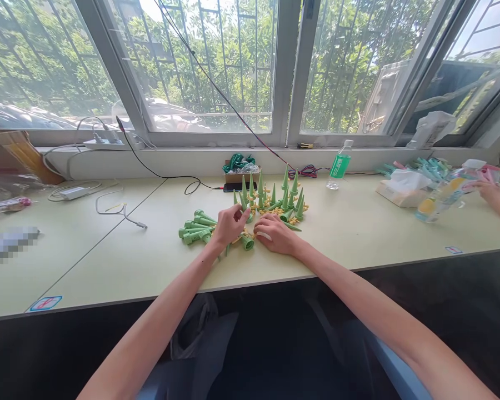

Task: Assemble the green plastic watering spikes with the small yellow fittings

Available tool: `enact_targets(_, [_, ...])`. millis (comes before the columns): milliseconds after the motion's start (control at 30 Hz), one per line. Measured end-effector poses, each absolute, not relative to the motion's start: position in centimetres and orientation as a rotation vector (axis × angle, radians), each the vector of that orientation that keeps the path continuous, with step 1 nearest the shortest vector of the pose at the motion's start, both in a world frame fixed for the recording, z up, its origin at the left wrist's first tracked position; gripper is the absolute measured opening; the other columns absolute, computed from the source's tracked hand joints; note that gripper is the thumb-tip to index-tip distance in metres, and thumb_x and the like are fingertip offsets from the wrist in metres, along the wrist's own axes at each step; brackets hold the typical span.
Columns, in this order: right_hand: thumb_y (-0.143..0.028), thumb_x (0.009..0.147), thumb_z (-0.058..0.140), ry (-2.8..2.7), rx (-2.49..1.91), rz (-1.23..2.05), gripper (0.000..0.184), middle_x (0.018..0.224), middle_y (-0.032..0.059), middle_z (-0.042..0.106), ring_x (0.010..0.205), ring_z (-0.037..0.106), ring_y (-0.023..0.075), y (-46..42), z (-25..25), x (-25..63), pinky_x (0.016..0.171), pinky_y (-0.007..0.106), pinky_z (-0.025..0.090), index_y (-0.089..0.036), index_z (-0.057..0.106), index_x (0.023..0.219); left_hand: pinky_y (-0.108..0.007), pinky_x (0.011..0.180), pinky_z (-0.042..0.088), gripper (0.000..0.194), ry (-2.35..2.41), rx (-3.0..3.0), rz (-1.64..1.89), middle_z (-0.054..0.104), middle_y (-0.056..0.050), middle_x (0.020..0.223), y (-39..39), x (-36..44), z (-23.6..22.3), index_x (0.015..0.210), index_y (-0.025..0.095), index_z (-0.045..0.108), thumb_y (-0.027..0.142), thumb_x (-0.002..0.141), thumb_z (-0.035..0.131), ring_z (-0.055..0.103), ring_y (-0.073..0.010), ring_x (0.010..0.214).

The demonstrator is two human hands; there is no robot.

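Observation:
My left hand [230, 225] is closed in a pinch at a green plastic watering spike, which its fingers partly hide. Close on its right, my right hand [278, 233] rests low on the table, fingers curled inward by small yellow valve pieces; what they hold, if anything, is hidden. Behind both hands, several green cone-shaped spikes [295, 184] stand point up among scattered yellow valves [278, 211]. To the left lies a pile of green tubular spikes [194, 229]. One green piece [247, 243] lies between my hands with its round opening facing me.
A phone [233, 187] and a small box [240, 176] stand behind the spikes. Right of them are a water bottle [340, 165], a tissue box [402, 189] and another person's hand [498, 191] by a tilted bottle [448, 191]. Cables [125, 214] lie left.

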State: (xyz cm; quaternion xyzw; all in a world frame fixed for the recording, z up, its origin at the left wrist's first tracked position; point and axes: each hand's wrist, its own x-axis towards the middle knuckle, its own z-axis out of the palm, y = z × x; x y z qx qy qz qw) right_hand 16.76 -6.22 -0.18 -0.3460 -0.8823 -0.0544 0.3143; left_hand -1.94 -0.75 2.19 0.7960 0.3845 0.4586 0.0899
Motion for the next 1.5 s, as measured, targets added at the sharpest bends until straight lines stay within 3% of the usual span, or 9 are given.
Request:
enact_targets(500, [-0.014, 0.094, 0.048, -2.168, -0.971, -0.145, 0.013, 0.087, 0.0081, 0.061, 0.092, 0.051, 0.0231, -5.51, -0.94, 17.11, 0.089, 0.04, 0.045, -0.019, 0.057, 0.086, -0.023, 0.056, 0.035, 0.035, 1.161, 2.36, 1.402, 0.048, 0.003, 0.053, -0.5, -2.03, 2.1, 0.062, 0.018, 0.044, 0.04, 0.088, 0.054, 0.04, -0.0097, 0.051])
enact_targets(933, [-0.023, 0.1, 0.042, -1.992, -0.948, -0.116, 0.015, 0.099, 0.0092, 0.062, 0.097, 0.053, 0.0239, -5.73, -0.69, 17.09, 0.088, 0.04, 0.047, -0.022, 0.057, 0.099, -0.025, 0.054, 0.031, 0.043, 1.054, 2.378, 1.326, 0.044, 0.002, 0.053, -0.9, -1.91, 2.5, 0.059, 0.019, 0.042, 0.044, 0.093, 0.045, 0.037, -0.0109, 0.053])
enact_targets(1267, [-0.023, 0.1, 0.041, -2.026, -0.971, -0.119, 0.017, 0.096, 0.0089, 0.061, 0.095, 0.052, 0.0229, -5.82, -0.64, 17.11, 0.087, 0.038, 0.046, -0.021, 0.057, 0.096, -0.024, 0.053, 0.03, 0.043, 1.016, 2.438, 1.33, 0.037, 0.003, 0.052, -1.0, -1.91, 2.6, 0.058, 0.018, 0.041, 0.044, 0.092, 0.047, 0.031, -0.0104, 0.053])
enact_targets(1500, [-0.022, 0.1, 0.041, -2.04, -1.001, -0.136, 0.017, 0.095, 0.0087, 0.061, 0.093, 0.052, 0.023, -5.62, -0.89, 17.17, 0.086, 0.038, 0.046, -0.021, 0.057, 0.094, -0.024, 0.055, 0.032, 0.041, 1.012, 2.496, 1.301, 0.04, 0.003, 0.053, -1.02, -1.87, 2.66, 0.058, 0.018, 0.042, 0.041, 0.092, 0.047, 0.031, -0.0105, 0.053])
